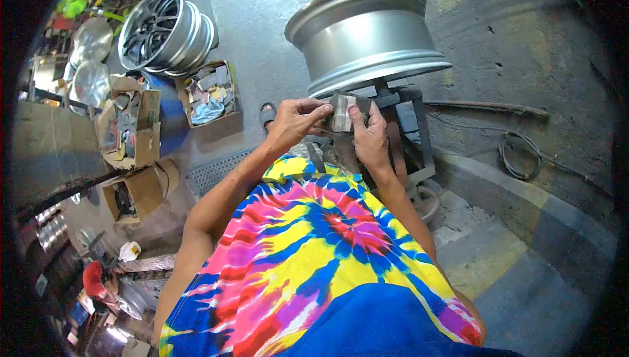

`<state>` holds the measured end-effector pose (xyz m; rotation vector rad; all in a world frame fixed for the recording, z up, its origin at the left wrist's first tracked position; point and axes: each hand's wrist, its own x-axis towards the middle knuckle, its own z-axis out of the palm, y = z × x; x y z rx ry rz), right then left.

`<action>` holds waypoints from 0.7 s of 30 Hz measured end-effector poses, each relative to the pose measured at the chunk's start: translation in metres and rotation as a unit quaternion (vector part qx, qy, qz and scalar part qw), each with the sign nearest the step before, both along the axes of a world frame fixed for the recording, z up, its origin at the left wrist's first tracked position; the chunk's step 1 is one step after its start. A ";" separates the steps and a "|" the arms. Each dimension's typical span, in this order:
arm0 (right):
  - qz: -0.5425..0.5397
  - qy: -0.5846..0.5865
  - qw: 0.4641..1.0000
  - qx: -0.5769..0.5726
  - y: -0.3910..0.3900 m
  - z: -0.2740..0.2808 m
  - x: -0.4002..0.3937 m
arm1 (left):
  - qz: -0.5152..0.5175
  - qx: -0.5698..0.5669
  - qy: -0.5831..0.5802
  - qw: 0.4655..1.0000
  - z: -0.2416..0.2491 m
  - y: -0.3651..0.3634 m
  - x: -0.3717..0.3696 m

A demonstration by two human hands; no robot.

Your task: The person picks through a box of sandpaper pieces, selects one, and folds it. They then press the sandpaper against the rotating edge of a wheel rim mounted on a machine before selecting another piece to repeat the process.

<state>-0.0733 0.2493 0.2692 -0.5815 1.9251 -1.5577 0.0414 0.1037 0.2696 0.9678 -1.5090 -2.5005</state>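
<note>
In front of my chest, both hands hold a dark grey squarish piece of sandpaper (341, 116) with a paler worn band across it. The fingers of my left hand (295, 121) pinch its left edge. My right hand (371, 139) grips the right side, thumb on top and fingers behind. Just beyond the hands, a silver wheel rim (367, 39) sits on a dark metal stand (422, 131). The sandpaper is apart from the rim, as far as I can see.
More wheel rims (154, 29) stand at the back left. Near them are a cardboard box of scraps (219, 118) and another box (147, 128) by a blue drum (171, 108). A metal bar (488, 107) and a coiled cable (521, 154) lie on the right.
</note>
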 end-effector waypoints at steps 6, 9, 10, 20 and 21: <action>-0.039 0.033 0.998 0.028 -0.004 -0.003 0.006 | -0.035 -0.021 -0.008 0.999 -0.007 0.001 -0.003; -0.121 0.257 0.947 0.147 -0.007 -0.013 0.009 | -0.024 -0.010 0.007 1.000 -0.011 0.001 -0.005; -0.085 0.126 0.986 0.072 -0.005 -0.005 0.004 | -0.025 -0.010 0.007 1.000 -0.011 0.001 -0.005; -0.047 0.000 0.997 0.058 0.008 0.000 -0.018 | -0.005 0.069 0.047 0.997 -0.011 -0.006 -0.001; -0.048 0.000 0.997 0.058 0.008 -0.002 -0.018 | 0.005 0.121 0.064 0.991 -0.013 -0.006 -0.001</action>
